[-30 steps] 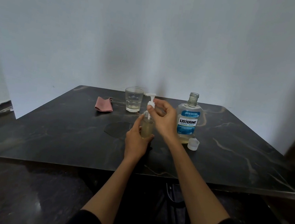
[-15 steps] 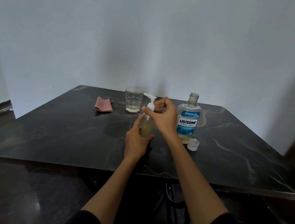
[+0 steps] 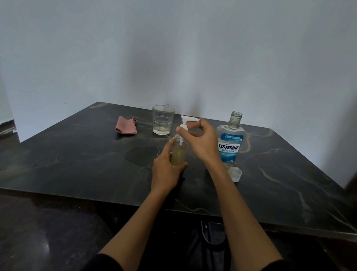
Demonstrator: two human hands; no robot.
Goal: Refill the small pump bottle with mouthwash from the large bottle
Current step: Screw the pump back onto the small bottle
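The small clear pump bottle [image 3: 179, 155], partly filled with yellowish liquid, stands upright near the middle of the dark table. My left hand [image 3: 165, 171] grips its lower body. My right hand [image 3: 201, 141] pinches the white pump head [image 3: 185, 122] at the collar, its nozzle pointing left. The large mouthwash bottle [image 3: 230, 141] with a blue label stands uncapped just right of my right hand, holding a little liquid at the bottom. Its clear cap [image 3: 235, 174] lies on the table in front of it.
A drinking glass [image 3: 162, 120] with a little liquid stands behind the pump bottle. A folded pink cloth [image 3: 127, 125] lies to its left. A wet patch [image 3: 142, 155] marks the dark marble table [image 3: 70, 163]. A white wall rises behind.
My right hand has turned the pump head on the small bottle, so the nozzle has swung round. My left hand keeps the bottle still.
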